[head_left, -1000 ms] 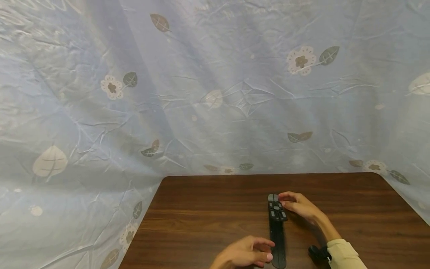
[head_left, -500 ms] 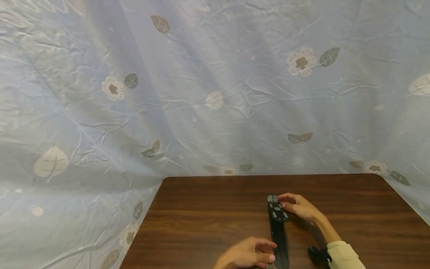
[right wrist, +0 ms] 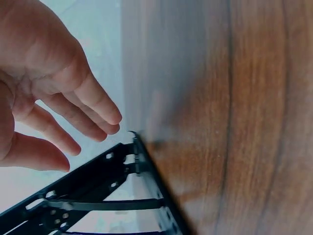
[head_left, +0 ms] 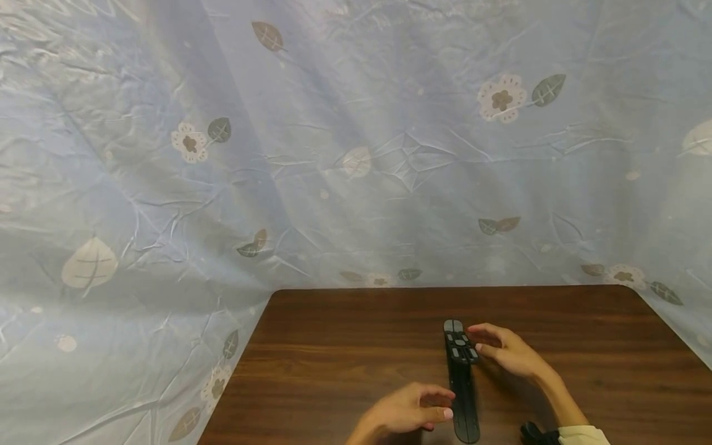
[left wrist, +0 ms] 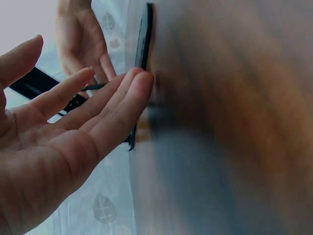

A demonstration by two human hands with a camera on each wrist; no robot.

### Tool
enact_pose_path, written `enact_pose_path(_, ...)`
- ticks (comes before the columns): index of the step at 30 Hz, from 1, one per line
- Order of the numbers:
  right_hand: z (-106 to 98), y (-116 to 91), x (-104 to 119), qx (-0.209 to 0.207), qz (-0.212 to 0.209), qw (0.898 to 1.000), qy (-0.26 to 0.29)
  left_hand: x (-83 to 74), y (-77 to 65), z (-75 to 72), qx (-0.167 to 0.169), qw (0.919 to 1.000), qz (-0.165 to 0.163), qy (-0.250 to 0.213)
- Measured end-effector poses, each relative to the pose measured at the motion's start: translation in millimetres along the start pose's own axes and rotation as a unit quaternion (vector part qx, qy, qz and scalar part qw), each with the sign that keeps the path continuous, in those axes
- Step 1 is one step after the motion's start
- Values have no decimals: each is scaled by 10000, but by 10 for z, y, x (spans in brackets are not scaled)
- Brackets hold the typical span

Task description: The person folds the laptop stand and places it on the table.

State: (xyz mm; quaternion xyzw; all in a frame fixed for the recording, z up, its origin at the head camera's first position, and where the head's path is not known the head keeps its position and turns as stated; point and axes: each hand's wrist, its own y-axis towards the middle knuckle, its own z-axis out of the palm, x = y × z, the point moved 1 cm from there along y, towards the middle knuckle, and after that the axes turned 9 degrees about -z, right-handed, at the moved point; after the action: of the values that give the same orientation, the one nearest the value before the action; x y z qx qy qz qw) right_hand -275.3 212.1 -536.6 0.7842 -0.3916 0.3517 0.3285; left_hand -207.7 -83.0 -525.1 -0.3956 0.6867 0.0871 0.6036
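A black folding stand with grey pads on its raised top plate stands on the wooden table. Its hinged arms and a thin brace spread apart in the right wrist view. My right hand hovers to the right of the top plate, fingers relaxed and apart from it. My left hand is beside the near end of the base, fingers loosely extended; whether its fingertips touch the base I cannot tell. In the left wrist view, my left fingers hide part of the stand.
The brown wood-grain table extends around the stand. A pale blue sheet with leaf and flower prints hangs behind and to the sides. A black strap-like object sits at the right wrist, by a cream sleeve.
My right hand has drawn back from the top plate, to the right. The stand's near end has shifted slightly to the right. My left hand has stayed beside it.
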Motion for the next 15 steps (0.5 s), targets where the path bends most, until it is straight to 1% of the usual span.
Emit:
enact_pose_path(3, -8, -65, 70, -56, -177, 9994, -308, -56, -11, -68, -390, 9985, 240, 306)
enact_pose_path(7, 8, -138, 136, 71, -351, 9983, -468, -145, -21, -149, -945, 9924, 480, 626)
enact_pose_path(10, 20, -166, 168, 207, -441, 9977, -467, -212, -6, -196, -1424, 9828, 605, 1008)
enact_pose_path(13, 24, -173, 202, 279, -402, 9983, -324, -265, 40, -227, -1892, 9686, 703, 1451)
enact_pose_path(15, 23, -165, 224, 318, -428, 9983, -213, -299, 86, -240, -2095, 9607, 757, 1654)
